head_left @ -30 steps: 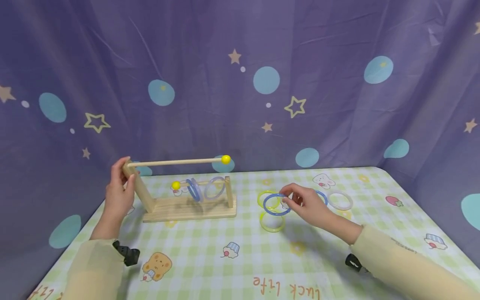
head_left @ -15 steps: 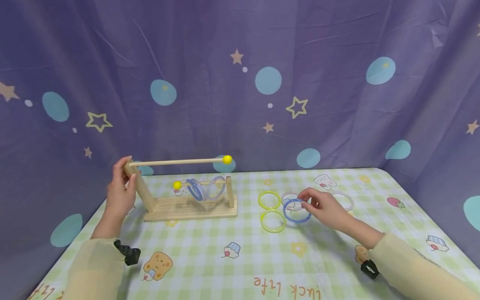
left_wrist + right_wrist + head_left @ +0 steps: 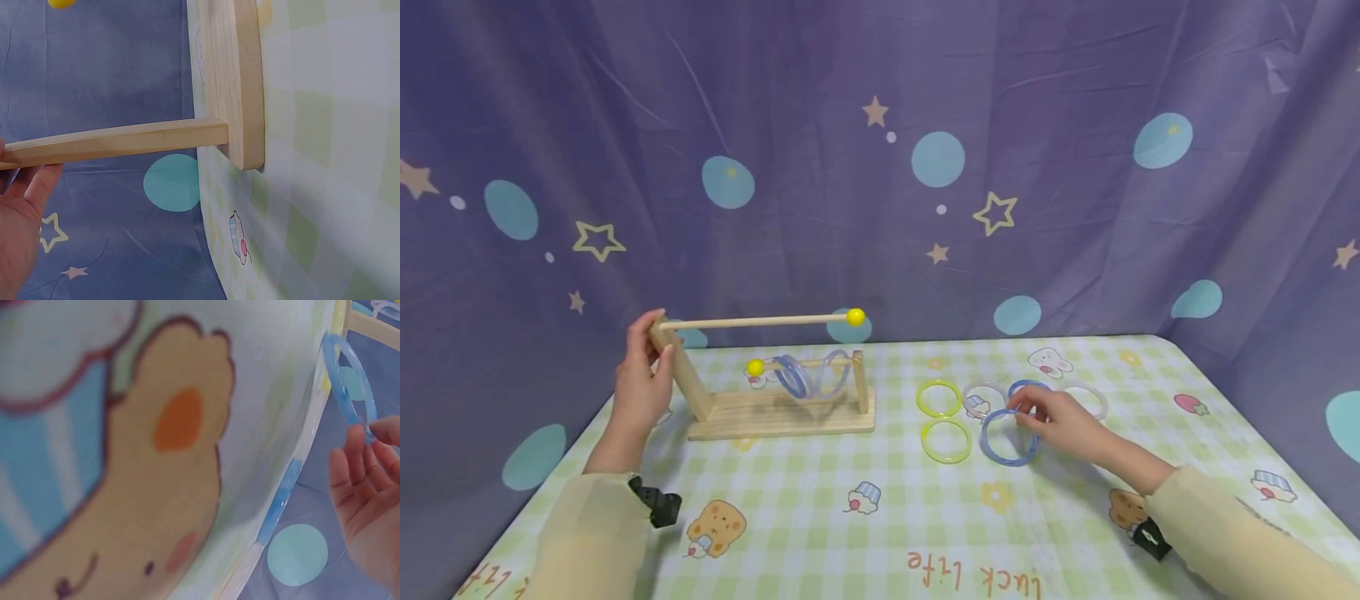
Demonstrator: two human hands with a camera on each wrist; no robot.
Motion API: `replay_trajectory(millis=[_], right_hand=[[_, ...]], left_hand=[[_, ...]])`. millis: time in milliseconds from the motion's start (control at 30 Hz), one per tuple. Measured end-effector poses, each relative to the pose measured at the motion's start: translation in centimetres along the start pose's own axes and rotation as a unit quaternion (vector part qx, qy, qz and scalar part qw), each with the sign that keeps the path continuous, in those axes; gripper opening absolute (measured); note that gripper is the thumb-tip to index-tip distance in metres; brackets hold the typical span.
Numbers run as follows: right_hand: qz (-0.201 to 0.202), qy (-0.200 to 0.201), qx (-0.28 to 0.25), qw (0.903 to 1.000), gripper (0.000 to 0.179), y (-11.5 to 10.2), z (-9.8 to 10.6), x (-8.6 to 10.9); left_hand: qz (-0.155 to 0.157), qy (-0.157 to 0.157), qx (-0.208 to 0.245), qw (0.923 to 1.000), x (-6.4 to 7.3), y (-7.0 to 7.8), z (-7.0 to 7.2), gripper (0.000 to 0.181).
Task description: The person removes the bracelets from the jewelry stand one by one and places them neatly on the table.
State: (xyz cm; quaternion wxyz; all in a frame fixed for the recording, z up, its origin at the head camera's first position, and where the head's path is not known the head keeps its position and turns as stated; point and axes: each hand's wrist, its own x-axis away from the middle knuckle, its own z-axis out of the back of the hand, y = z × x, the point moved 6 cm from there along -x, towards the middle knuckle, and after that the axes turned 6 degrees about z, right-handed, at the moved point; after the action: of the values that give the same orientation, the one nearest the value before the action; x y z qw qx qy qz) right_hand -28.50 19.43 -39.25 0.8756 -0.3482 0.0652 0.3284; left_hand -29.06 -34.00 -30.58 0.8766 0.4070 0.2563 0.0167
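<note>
My left hand (image 3: 643,383) grips the top of the tall upright (image 3: 687,379) of a wooden ring stand, with the thumb on the near side. In the left wrist view, fingers (image 3: 40,187) lie against that upright. Between thumb and fingertips, my right hand (image 3: 1063,423) pinches a blue ring (image 3: 1009,463) at its right rim. In the right wrist view this ring (image 3: 335,372) is seen tilted beside the thumb. A blue ring (image 3: 784,379) and pale translucent rings (image 3: 822,387) hang on the stand's lower rod. Its upper rod (image 3: 760,322), tipped with a yellow ball, bears no ring.
On the checked tablecloth (image 3: 805,533) lie two yellow rings (image 3: 946,461), a pale ring (image 3: 985,383) and another blue ring (image 3: 1026,384), partly behind my right hand. One more pale ring (image 3: 1105,404) lies to the right. A purple curtain (image 3: 820,250) hangs behind the table.
My right hand has moved rightward and nearer with the blue ring, from above the yellow rings to their right. The left hand keeps its grip on the upright.
</note>
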Motion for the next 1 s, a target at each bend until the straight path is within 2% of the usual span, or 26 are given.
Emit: replay_trajectory(millis=[133, 467, 667, 1000], right_hand=[[-0.007, -0.035, 0.008, 0.9993, 0.011, 0.6, -0.5, -0.1], [-0.005, -0.080, 0.051, 0.9955, 0.008, 0.9, -1.6, -0.7], [0.002, -0.085, 0.091, 0.9922, 0.013, 0.9, -1.9, -0.8], [0.012, -0.083, 0.096, 0.9919, 0.016, 1.1, -1.8, -1.5]], left_hand=[[0.004, -0.001, 0.001, 1.0000, 0.0, -0.1, 0.1, 0.051], [0.000, 0.007, 0.004, 1.0000, 0.0, 0.1, 0.2, 0.051], [-0.011, 0.013, 0.008, 0.9998, 0.1, 0.3, 0.2, 0.051], [-0.012, 0.013, 0.011, 0.9998, 0.1, 0.4, 0.2, 0.051]])
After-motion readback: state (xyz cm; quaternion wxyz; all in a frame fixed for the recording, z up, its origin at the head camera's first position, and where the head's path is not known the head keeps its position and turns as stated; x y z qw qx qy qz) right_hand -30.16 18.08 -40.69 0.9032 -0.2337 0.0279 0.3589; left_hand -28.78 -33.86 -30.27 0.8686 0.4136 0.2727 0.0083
